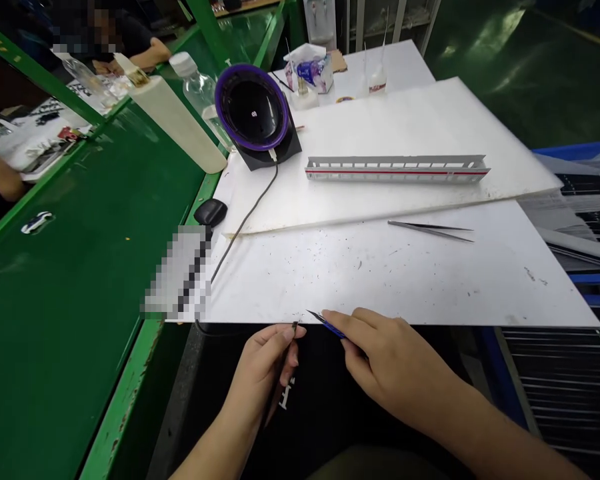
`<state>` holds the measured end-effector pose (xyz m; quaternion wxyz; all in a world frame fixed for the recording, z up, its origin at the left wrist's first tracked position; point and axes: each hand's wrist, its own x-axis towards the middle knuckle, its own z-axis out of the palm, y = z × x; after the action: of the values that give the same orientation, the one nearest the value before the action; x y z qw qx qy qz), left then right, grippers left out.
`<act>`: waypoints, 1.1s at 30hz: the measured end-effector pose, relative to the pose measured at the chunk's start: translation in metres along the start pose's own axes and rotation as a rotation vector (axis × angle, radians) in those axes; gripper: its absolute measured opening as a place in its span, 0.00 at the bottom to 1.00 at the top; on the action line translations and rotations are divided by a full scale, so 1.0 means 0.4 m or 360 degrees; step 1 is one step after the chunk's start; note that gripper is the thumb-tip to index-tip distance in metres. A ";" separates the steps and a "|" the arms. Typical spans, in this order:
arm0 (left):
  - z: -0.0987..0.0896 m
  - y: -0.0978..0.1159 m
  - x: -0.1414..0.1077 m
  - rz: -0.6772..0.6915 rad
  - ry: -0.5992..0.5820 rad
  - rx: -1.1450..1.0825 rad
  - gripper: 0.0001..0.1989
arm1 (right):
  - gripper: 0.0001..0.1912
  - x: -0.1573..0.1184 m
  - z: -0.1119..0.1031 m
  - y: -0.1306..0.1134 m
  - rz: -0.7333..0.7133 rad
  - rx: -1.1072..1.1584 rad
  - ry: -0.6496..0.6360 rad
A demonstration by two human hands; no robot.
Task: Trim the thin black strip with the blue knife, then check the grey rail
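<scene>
My right hand [385,357] is shut on blue-handled tweezers [327,325], with their dark tips reaching left towards my left hand. My left hand [263,377] pinches a thin dark item [295,327] at the near edge of a white board [360,280]. That item is too small to identify. The tweezer tips and the item are very close, but I cannot tell whether they touch. Farther up the board lies a grey perforated metal rail with a red stripe [397,170], on a second white sheet [380,133]. Loose steel tweezers [430,231] rest on the lower board.
A round black device with a purple rim [253,110] stands beyond the sheets, with a cable running to its base. Nearby are a white cylinder [177,123], a plastic bottle [195,87] and a black mouse [210,212]. A co-worker's hand [130,61] is at the green bench's far end.
</scene>
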<state>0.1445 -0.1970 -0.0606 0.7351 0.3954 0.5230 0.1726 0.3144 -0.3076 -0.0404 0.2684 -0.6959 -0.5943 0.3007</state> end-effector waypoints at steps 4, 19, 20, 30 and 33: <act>0.007 0.004 0.009 -0.0092 -0.0056 0.0028 0.14 | 0.26 0.018 0.000 0.012 -0.0085 -0.0076 -0.0047; 0.041 -0.002 0.016 -0.0108 -0.0024 0.0056 0.10 | 0.25 0.016 -0.020 0.031 -0.0116 -0.0055 -0.0158; 0.042 0.000 0.016 -0.0105 -0.0014 0.0062 0.10 | 0.25 0.016 -0.021 0.030 -0.0123 -0.0059 -0.0160; 0.036 -0.015 0.023 -0.0107 -0.0013 0.0072 0.11 | 0.25 0.014 -0.020 0.037 -0.0208 -0.0133 -0.0167; 0.034 -0.016 0.025 -0.0132 -0.0019 0.0062 0.11 | 0.25 0.014 -0.021 0.037 -0.0235 -0.0155 -0.0154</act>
<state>0.1597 -0.1997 -0.0698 0.7368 0.3887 0.5379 0.1294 0.3309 -0.3042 -0.0461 0.2266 -0.6471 -0.6702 0.2842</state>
